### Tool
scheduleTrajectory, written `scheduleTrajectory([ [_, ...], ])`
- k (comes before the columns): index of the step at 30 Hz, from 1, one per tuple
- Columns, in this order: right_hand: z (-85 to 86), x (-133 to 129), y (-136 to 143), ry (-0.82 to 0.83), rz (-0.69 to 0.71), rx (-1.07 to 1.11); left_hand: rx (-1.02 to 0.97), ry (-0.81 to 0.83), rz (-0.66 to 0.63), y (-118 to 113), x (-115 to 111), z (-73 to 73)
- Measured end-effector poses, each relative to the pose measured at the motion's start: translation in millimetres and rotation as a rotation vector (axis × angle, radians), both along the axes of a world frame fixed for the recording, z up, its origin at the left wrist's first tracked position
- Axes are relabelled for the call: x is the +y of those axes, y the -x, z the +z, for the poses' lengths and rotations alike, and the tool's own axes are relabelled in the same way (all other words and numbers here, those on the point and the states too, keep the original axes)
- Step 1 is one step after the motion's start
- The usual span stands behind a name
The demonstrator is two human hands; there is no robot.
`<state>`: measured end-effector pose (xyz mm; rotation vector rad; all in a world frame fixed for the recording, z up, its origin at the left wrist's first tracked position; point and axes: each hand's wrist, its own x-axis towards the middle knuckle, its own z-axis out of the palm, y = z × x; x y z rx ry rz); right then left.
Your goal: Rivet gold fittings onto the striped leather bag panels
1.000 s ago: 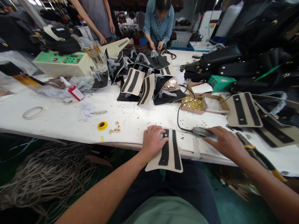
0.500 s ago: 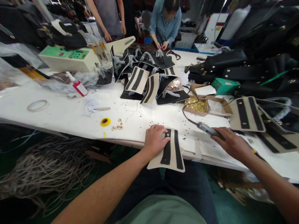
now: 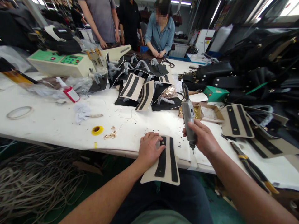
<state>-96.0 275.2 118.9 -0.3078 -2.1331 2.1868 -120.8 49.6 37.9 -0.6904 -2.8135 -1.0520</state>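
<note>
A beige panel [image 3: 167, 158] with two black strips lies over the table's front edge, its lower part hanging beyond it. My left hand [image 3: 150, 147] grips its upper left side, thumb on the black strip near a gold stud. To the right, my right hand [image 3: 202, 137] is wrapped round a grey rotary tool [image 3: 188, 119], held upright above the table with its thin bit pointing down. The bit is to the right of the panel, apart from it.
Similar panels [image 3: 132, 87] are heaped at the back centre. Boxes of small parts [image 3: 211, 112] and pliers [image 3: 251, 168] are on the right. Yellow tape [image 3: 97, 130], gold rings [image 3: 110, 134] and a red bottle [image 3: 71, 94] are on the left. People stand across the table.
My right hand has lifted the grey tool off the right side and turned it upright, bringing it closer to the panel. The view has shifted; my left hand keeps its hold.
</note>
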Motion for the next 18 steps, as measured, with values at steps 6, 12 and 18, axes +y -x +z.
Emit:
scheduleTrajectory([
  [6, -4.8, -11, 7, -0.019, -0.005, 0.017, -0.005, -0.004, 0.004, 0, 0, -0.1],
  [12, -2.2, -16, 8, 0.056, -0.038, 0.038, 0.009, -0.008, 0.005, 0, -1, -0.4],
  [18, 9.7, -37, 11, 0.34, -0.164, 0.236, -0.001, 0.006, 0.002, -1, 0, -1.1],
])
